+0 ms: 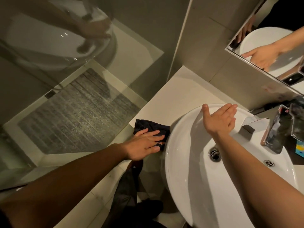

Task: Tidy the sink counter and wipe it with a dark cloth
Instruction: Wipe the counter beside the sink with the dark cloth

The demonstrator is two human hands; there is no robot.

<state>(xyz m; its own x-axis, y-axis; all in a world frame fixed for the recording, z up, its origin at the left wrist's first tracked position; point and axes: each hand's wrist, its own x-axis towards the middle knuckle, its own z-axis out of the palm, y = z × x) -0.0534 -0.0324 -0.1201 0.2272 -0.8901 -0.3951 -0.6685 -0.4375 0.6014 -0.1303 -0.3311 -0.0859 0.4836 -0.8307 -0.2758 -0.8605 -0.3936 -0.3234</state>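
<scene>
Two bare hands in view, head camera tilted. Left hand (144, 143): flat, fingers spread, pressing the dark cloth (152, 129) onto the pale tabletop (177, 94); nothing gripped. Cloth lies at the tabletop's near edge, touching the left side of the white round basin (184, 186). Right hand (218, 118): open, palm down, fingers together, resting on the basin's far rim; holds nothing. Chrome faucet (253, 125) stands at the basin's right, drain (213, 153) below it. Dark glossy items (279, 134) crowd the tabletop beyond the faucet; identity unclear. Mirror (271, 51) on the tiled wall reflects the right hand. Tabletop stretch between cloth and wall bare. Glass shower partition (69, 76) at left, with a grey pebbled floor behind it.
</scene>
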